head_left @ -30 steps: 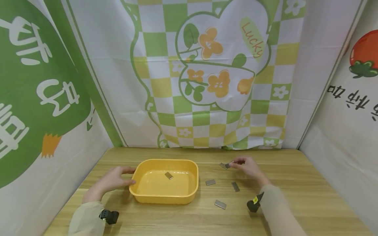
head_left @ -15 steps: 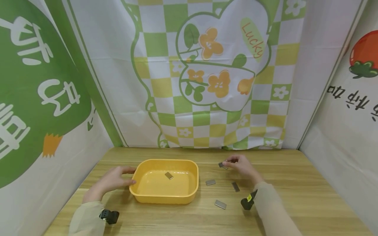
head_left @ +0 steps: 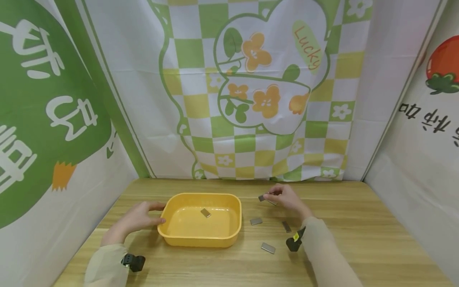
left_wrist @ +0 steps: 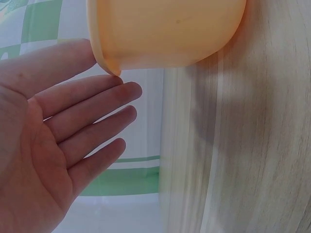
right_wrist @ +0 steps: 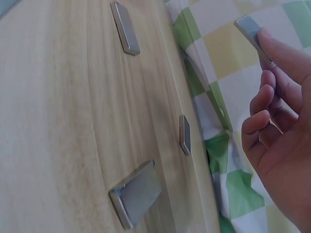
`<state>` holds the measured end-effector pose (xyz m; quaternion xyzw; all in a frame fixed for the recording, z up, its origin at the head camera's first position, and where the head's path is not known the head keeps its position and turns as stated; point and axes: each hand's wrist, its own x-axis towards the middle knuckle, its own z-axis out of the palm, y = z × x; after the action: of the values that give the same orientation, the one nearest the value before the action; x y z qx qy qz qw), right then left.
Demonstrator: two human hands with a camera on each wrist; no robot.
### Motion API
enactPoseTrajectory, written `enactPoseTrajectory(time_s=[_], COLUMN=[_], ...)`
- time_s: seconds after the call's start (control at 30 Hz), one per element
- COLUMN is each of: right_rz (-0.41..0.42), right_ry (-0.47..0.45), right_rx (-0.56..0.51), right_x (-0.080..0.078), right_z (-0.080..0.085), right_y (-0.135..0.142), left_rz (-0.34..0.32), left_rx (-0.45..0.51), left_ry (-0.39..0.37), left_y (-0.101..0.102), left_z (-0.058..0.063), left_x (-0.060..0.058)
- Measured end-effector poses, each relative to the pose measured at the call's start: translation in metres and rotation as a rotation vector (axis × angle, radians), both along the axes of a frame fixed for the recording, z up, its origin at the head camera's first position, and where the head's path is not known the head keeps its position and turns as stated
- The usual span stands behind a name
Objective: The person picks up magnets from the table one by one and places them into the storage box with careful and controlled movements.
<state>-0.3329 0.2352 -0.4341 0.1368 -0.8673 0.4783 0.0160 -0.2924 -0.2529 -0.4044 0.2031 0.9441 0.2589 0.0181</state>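
Note:
My right hand (head_left: 287,197) pinches a small flat grey metal block (right_wrist: 249,30) between thumb and fingers, raised above the table at the far side. Just below it lies another such block (head_left: 272,202), partly hidden by the hand. My left hand (head_left: 138,218) rests at the left end of a yellow plastic tray (head_left: 201,242). Thumb and index finger touch its rim, and the left wrist view has the other fingers (left_wrist: 104,128) extended and apart from it. Inside the tray lies one metal block (head_left: 205,213).
More metal blocks lie on the wooden table (head_left: 358,239) right of the tray: one near its side (head_left: 256,221), one farther right (head_left: 286,227), one nearer the front (head_left: 268,248). A patterned cloth (head_left: 251,159) hangs behind the table's far edge.
My right hand has moved left with the metal block it pinches, toward the tray. The left hand and the tray have stayed in place.

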Motion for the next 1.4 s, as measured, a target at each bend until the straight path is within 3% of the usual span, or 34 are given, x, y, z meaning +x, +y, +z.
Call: enactPoseTrajectory(time_s=[0.9, 1.4], right_rz=[0.032, 0.106], right_ry=[0.048, 0.027], right_rx=[0.053, -0.011], right_x=[-0.005, -0.007], right_z=[0.013, 0.023], right_y=[-0.030, -0.055], left_rz=[0.001, 0.004], left_rx=[-0.007, 0.004], left_ry=[-0.001, -0.005], left_y=[-0.001, -0.001], left_z=[-0.002, -0.002], left_x=[-0.003, -0.001])
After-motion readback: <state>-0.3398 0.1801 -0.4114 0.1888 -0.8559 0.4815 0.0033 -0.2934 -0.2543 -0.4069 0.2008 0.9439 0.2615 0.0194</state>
